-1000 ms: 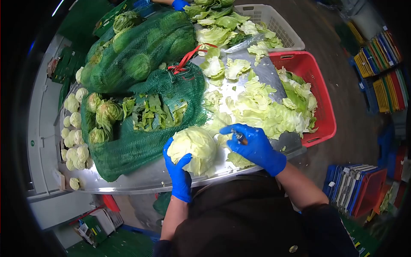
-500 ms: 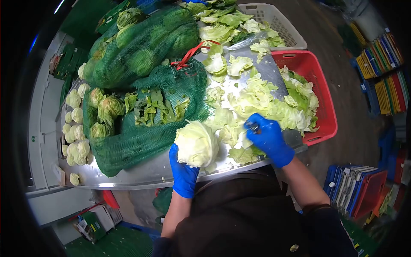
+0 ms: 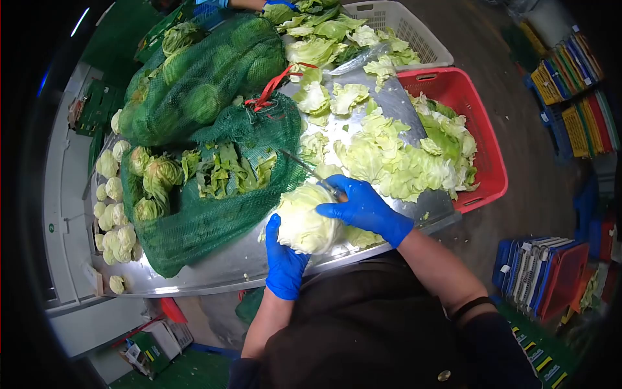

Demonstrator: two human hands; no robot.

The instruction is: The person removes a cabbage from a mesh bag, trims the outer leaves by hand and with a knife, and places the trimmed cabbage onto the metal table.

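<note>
A pale, trimmed cabbage is cradled from its lower left by my left hand, just above the table's near edge. My right hand, closed round a knife, lies against the cabbage's upper right side. The thin blade points up and left past the top of the cabbage; most of the handle is hidden in my fingers. Loose cabbage leaves are spread to the right. On the left, a green mesh sack lies open with untrimmed cabbages and dark leaves in it.
A fuller mesh sack lies behind. Trimmed cabbages line the left end of the metal table. At the right are a red crate with leaves and a white crate. Another person's gloved hand is at the top.
My right hand has come left onto the cabbage, and the knife blade now shows. The view has shifted slightly. Another person's forearm has appeared at the top.
</note>
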